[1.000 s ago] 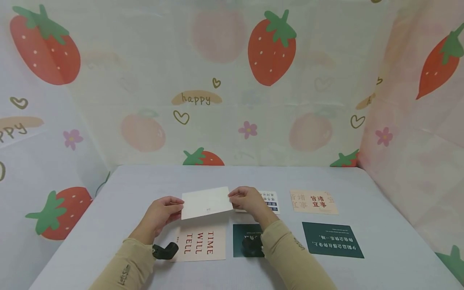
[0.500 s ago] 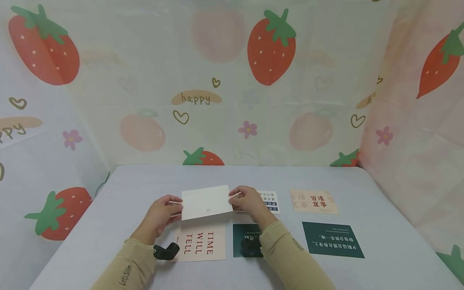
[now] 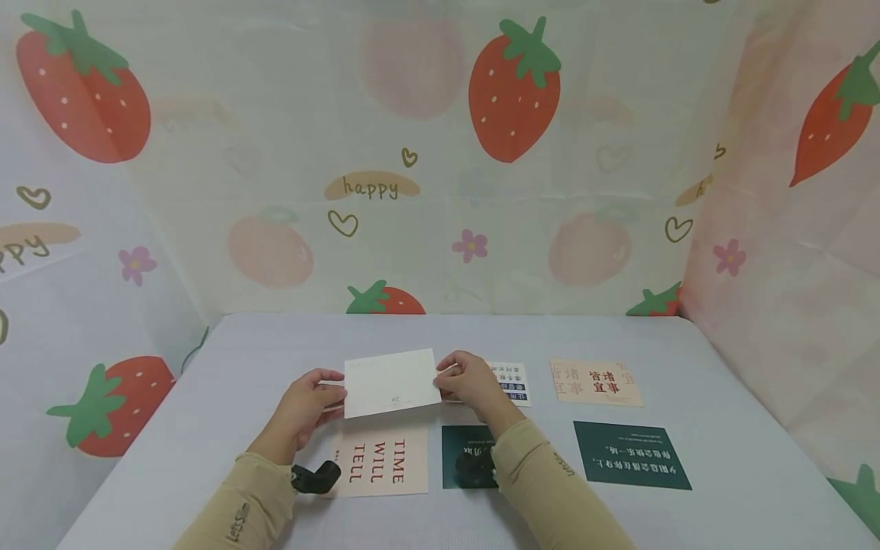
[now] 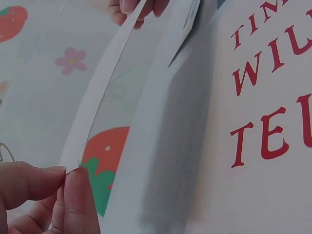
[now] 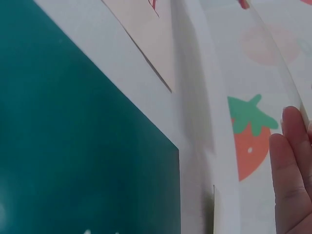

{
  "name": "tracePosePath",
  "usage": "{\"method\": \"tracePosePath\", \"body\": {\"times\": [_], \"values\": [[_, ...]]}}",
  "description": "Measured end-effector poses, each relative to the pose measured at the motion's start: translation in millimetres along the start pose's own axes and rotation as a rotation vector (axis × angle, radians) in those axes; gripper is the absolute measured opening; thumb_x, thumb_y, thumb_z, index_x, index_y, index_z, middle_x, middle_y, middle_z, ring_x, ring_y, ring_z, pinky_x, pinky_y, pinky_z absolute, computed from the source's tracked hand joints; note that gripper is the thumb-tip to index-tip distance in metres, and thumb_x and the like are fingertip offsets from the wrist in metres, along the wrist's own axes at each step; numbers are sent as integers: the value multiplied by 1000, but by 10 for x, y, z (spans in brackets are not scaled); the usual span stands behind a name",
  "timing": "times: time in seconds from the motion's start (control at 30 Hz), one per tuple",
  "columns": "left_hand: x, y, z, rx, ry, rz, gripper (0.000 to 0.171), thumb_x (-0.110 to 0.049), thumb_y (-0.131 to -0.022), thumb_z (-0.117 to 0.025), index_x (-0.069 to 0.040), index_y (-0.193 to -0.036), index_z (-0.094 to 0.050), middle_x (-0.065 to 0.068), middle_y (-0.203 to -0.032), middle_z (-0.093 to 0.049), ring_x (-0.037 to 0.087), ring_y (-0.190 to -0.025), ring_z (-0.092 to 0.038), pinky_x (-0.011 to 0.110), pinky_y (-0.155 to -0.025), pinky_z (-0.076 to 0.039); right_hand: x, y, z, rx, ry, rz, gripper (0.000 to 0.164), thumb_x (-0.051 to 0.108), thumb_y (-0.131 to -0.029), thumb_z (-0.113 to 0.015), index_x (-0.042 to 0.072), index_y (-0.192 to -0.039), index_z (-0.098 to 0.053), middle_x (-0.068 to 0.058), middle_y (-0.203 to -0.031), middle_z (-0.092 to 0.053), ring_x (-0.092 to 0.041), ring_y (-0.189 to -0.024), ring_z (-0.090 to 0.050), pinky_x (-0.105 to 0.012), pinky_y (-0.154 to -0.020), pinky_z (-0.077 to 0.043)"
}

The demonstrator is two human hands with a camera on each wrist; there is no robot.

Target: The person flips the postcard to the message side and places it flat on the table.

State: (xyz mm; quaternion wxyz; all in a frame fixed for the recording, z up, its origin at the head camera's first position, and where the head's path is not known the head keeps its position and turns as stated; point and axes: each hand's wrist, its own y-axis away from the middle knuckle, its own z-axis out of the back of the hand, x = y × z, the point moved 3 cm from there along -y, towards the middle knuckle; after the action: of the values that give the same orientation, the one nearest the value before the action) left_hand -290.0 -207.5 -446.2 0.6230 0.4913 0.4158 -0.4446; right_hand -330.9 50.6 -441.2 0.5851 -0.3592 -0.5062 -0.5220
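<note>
Two hands pinching one white card, two green cards, two pinkish cards, one blue-and-white card

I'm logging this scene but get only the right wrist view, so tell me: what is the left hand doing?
Observer: The left hand pinches one edge of a white card.
Operator: What does the beige card at the top of my picture say?
Observer: Its large red capitals read TIME WILL TELL.
Operator: Is my dark green card the only one of that colour?
Observer: No, the head view shows a second green card farther right.
</note>
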Motion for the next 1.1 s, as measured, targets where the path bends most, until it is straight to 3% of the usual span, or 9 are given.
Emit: {"method": "tracePosePath", "body": {"times": [0.33,0.77,1.1], "values": [[-10,6,5,-2,-11,-18,33,-3,-88,-54,-4,-121,-51,14,-106,-57,17,-86,-60,30,-75,-53,-16,5,-30,-37,64,-34,19,12,-81,-68,9,-98,-59,-5,-81,-65,-17,-70,-64,-30,-66,-54],[19,-23,26,21,-69,6,34,-5,-91,-50,-3,-125,-51,16,-115,-56,19,-94,-58,30,-80,-52,-27,3,-68,-55,73,-54,17,9,-80,-68,7,-95,-60,-6,-80,-62,-17,-69,-61,-29,-65,-54],[30,-41,25,36,-130,-6,34,0,-89,-50,3,-123,-52,17,-111,-58,17,-89,-59,30,-78,-52,-72,-5,-100,-45,93,-70,16,8,-80,-67,5,-94,-60,-7,-81,-62,-17,-68,-60,-28,-64,-53]]}}
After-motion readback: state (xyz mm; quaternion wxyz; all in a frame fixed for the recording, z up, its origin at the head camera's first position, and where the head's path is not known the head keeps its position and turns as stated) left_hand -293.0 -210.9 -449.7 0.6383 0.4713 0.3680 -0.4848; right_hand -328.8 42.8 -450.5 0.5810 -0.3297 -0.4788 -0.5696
